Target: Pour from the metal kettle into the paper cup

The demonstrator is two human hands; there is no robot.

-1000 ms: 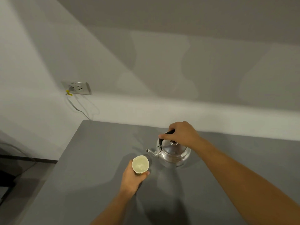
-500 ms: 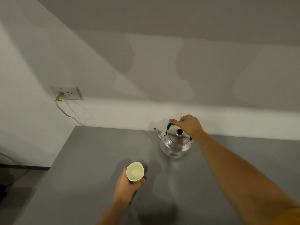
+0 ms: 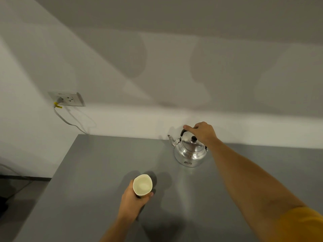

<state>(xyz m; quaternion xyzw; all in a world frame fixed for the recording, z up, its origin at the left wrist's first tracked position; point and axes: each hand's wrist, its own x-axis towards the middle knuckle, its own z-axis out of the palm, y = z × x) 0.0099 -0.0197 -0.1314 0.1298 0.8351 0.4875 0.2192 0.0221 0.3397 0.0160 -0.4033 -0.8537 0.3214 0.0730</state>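
Upright: kettle (image 3: 190,151) lidded; cup (image 3: 142,186) contents unclear.

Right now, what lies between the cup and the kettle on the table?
Nothing: the head view shows only bare grey table with faint shadows between the cup in the left hand and the kettle.

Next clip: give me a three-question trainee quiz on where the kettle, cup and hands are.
1. True or false: the metal kettle stands upright on the grey table.
2. Which hand holds the paper cup? A) left hand B) right hand
3. Fill in: the kettle's spout points toward the person's ____.

Key: 1 true; 2 A; 3 left.
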